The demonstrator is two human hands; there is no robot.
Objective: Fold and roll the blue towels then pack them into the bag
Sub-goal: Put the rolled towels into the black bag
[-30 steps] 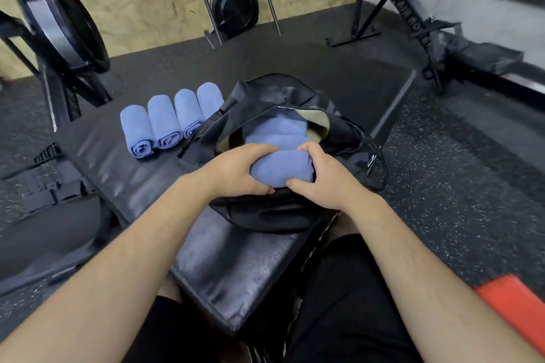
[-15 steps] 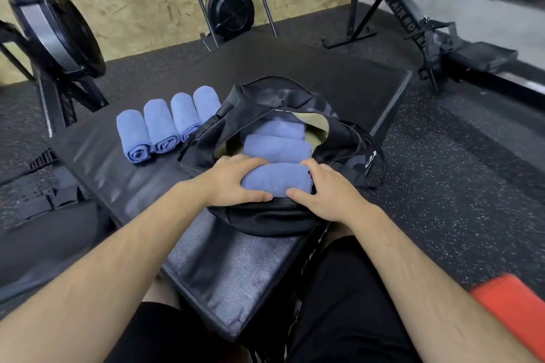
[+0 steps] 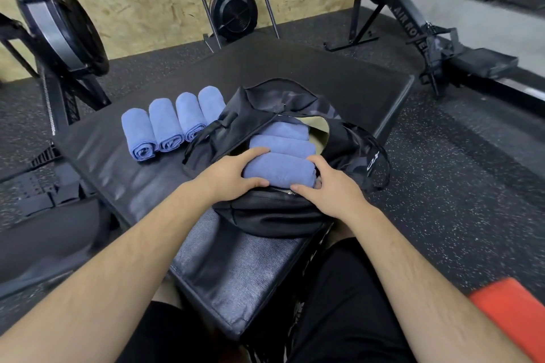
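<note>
A black bag (image 3: 274, 215) lies open on a black padded platform (image 3: 339, 82). Three rolled blue towels lie side by side inside it. The nearest rolled towel (image 3: 280, 171) sits at the bag's front rim, with my left hand (image 3: 236, 174) gripping its left end and my right hand (image 3: 327, 183) gripping its right end. Behind it lie the second towel (image 3: 283, 146) and the third towel (image 3: 287, 129). Several more rolled blue towels (image 3: 168, 124) stand in a row on the platform left of the bag.
Rowing machines stand at the left (image 3: 59, 26) and far right (image 3: 418, 18), with another fan wheel (image 3: 234, 13) against the wooden wall. A red object (image 3: 513, 312) lies on the speckled rubber floor at bottom right. My legs in black shorts are below the platform's near corner.
The towel in my hands has gone down from above the bag's opening into the bag at its front rim. The two towels behind it have come into view.
</note>
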